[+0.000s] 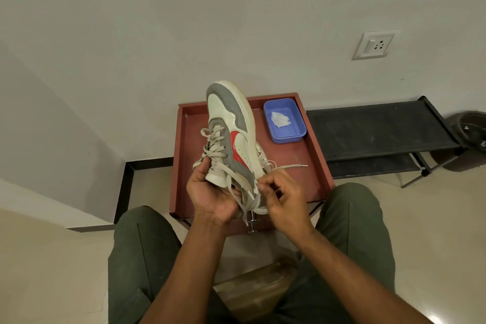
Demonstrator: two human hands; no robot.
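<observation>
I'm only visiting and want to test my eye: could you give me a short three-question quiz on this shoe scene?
1. True or false: the shoe lies flat in the red tray.
2. Which hand pinches a lace? A) left hand B) right hand
3. Fill in: the blue tub holds a crumpled white ____.
Key: 1 false, the left hand holds it up over the tray; 2 B; 3 tissue, or perhaps cloth.

left hand [210, 192] holding sneaker [231, 126], right hand [282, 196] pinching lace [252, 187]
</observation>
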